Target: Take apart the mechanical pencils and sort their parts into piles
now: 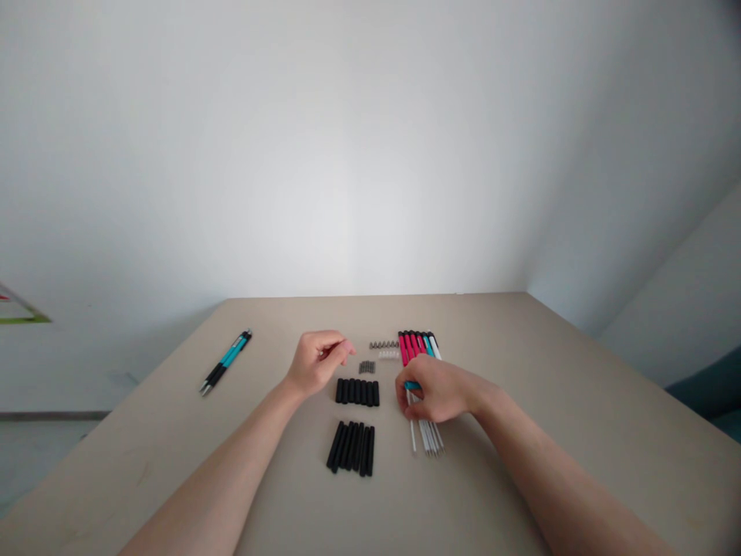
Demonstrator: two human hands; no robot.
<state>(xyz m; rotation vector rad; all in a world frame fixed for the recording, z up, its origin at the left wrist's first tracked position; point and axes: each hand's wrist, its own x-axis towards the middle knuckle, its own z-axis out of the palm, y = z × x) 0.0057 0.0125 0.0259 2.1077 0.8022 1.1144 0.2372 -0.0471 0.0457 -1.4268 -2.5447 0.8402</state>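
Observation:
My right hand (pixel 437 388) is closed around a blue pen barrel (pixel 412 385) and hovers over the white refills (pixel 429 439); one refill sticks out below its fingers. My left hand (pixel 320 361) is curled, fingertips together, left of the small springs (pixel 367 367); what it holds, if anything, is too small to make out. Below the springs is a row of short black grips (pixel 357 392), and nearer to me lie longer black tubes (pixel 351 448). Pink barrels (pixel 408 346), with blue and white ones, lie behind my right hand.
Two blue and black pens (pixel 227 361) lie together at the left of the table (pixel 289 313). Small metal tips (pixel 384 345) and clear pieces (pixel 388 355) form rows behind the springs. A white wall stands behind the table.

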